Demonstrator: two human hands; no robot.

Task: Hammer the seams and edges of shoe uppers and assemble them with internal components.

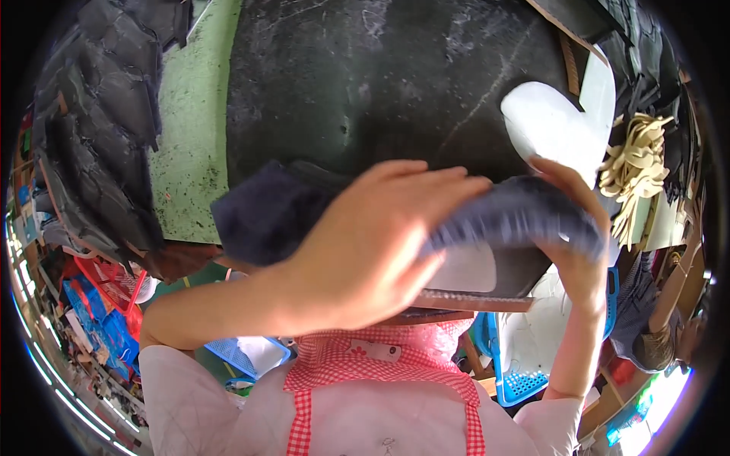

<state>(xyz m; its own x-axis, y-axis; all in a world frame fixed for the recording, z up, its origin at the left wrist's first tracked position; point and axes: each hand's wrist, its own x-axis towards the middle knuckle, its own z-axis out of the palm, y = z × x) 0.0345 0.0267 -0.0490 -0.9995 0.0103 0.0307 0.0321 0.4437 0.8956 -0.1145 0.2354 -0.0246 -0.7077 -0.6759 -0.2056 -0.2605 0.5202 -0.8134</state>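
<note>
A dark navy piece of flexible material (517,214) arches up between my hands, ribbed or streaked along its near side and blurred by motion. My left hand (380,232) grips its left end, fingers over the top and thumb below. At its right end my right hand (578,201) is wrapped round it. More dark navy material (270,213) lies beside my left wrist; whether it is the same piece, I cannot tell. Beneath the arch, a pale rounded flat piece (468,270) rests near the table's front edge. White sole-shaped pieces (544,121) lie beyond my right hand.
Stacked black sheets (99,137) line the left side of the black-topped table (342,83), beside a green strip (190,137). Cream cut pieces (635,163) are heaped at right. Blue baskets (525,384) and a red basket (114,281) stand below. Another person's arm (677,281) shows at far right.
</note>
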